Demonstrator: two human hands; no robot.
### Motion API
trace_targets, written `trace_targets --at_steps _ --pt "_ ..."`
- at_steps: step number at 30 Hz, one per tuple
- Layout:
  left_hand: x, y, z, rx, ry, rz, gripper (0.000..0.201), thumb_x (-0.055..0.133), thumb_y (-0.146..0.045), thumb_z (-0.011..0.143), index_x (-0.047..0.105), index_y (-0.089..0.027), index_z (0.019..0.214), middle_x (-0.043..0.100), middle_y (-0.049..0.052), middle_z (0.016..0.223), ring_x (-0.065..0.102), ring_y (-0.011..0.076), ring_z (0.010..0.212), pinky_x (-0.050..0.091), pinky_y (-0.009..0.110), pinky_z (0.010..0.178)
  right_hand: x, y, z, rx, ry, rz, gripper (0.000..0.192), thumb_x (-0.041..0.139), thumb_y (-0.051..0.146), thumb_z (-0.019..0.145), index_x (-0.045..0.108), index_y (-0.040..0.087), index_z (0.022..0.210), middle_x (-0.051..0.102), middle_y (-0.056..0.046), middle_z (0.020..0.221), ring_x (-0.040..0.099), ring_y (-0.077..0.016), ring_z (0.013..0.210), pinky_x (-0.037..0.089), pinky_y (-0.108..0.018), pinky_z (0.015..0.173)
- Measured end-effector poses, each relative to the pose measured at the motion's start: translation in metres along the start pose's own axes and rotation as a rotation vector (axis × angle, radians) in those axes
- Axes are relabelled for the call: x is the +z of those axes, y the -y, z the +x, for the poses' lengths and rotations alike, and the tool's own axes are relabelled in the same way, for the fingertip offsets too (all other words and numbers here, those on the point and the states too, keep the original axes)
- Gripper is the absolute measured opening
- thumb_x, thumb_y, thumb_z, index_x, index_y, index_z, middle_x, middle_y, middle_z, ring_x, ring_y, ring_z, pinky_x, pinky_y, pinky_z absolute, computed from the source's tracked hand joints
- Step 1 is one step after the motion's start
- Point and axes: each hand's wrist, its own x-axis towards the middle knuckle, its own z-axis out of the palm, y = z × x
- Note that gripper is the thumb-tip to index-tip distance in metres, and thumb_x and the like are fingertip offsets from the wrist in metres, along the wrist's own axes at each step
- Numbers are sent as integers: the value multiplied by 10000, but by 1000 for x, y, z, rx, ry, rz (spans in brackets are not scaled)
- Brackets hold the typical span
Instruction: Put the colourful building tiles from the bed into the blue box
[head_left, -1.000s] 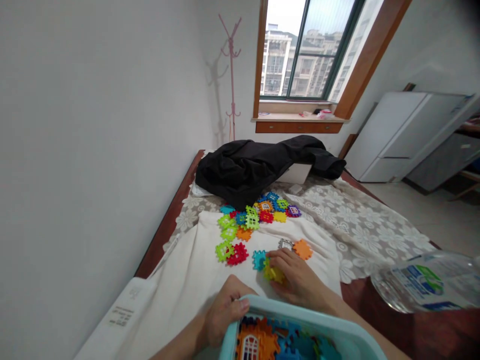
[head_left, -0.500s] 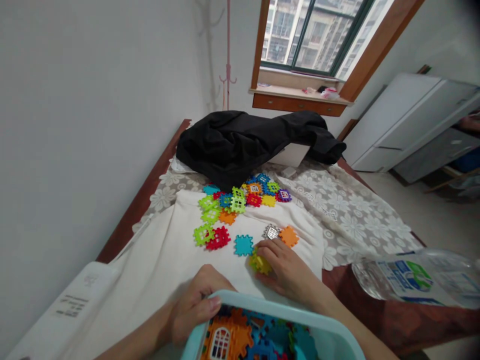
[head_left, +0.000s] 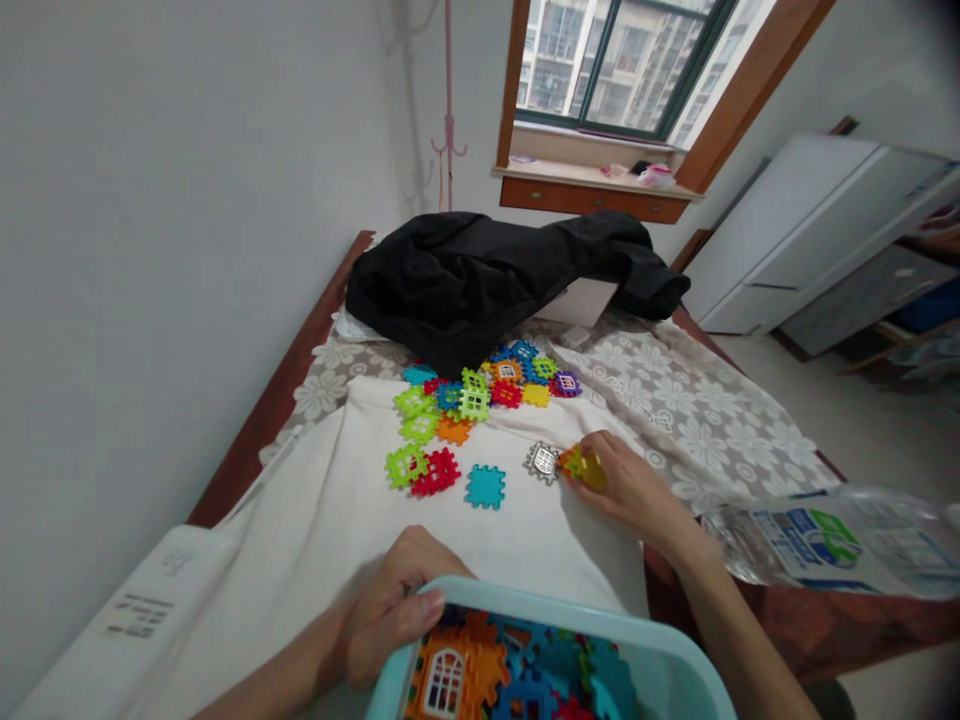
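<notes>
Lying beside the right hand [head_left: 634, 487]: grey tile [head_left: 541, 460], teal tile [head_left: 485, 486].

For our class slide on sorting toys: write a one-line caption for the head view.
Left hand grips the teal bin rim; right hand holds a yellow tile on the white cloth.

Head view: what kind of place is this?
Likely a room in a flat, not a workshop. A window looks onto apartment blocks, a black jacket lies on a table with a lace tablecloth, and a white fridge stands beside it.
</notes>
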Motion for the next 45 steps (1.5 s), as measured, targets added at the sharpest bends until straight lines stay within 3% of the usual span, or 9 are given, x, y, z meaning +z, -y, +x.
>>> trace_targets --at_steps 9,14,18,23,30,34,39,45 --pt "-1 2 -2 -57 24 -3 569 372 -625 981 453 -193 620 420 8 566 390 131 529 290 275 517 12 2 3 -16 -25 57 233 649 278 911 542 234 1114 655 -102 1098 625 -307 1015 511 -472 888" --pt "0 9 -5 -73 33 -33 523 377 -612 972 366 -208 641 363 -11 572 331 111 515 245 288 527 16 4 6 -39 -115 228 315 671 321 903 530 241 1173 664 -111 1189 641 -295 1068 536 -462 922" --pt "2 11 -6 -68 27 -61 515 401 -609 963 358 -210 641 345 -21 569 304 104 508 225 288 522 29 17 10 -116 -145 262 321 664 295 899 512 258 1179 647 -120 1272 616 -305 1174 530 -489 992" --pt "4 10 -8 -88 1 -102 519 426 -609 963 384 -205 640 351 -29 565 290 96 499 211 276 507 43 26 14 -165 -89 167 269 623 256 910 533 267 1163 662 -114 1230 623 -312 1133 526 -516 982" --pt "4 -1 -6 -75 -23 -150 543 471 -631 944 421 -194 626 330 -40 555 277 92 498 212 264 486 39 23 15 -208 -38 189 268 617 237 922 560 255 1183 654 -116 1298 622 -288 1193 521 -491 1023" --pt "4 -5 -5 -79 -22 -160 549 479 -642 932 420 -196 618 330 -40 546 267 91 498 199 263 471 33 48 18 -310 -5 287 300 634 236 931 531 276 1210 630 -117 1349 604 -278 1245 518 -473 1042" --pt "5 -11 -4 -75 -43 -145 568 473 -668 918 394 -204 601 332 -40 541 271 89 492 194 264 470 39 84 34 -438 129 279 381 685 181 871 548 259 1218 641 -115 1343 608 -283 1216 516 -461 1037" --pt "4 -15 -5 -98 -37 -129 562 494 -667 912 424 -198 609 344 -37 539 279 90 483 208 268 464 63 82 39 -455 97 293 337 656 199 895 561 246 1215 642 -123 1332 608 -280 1202 504 -461 1037"
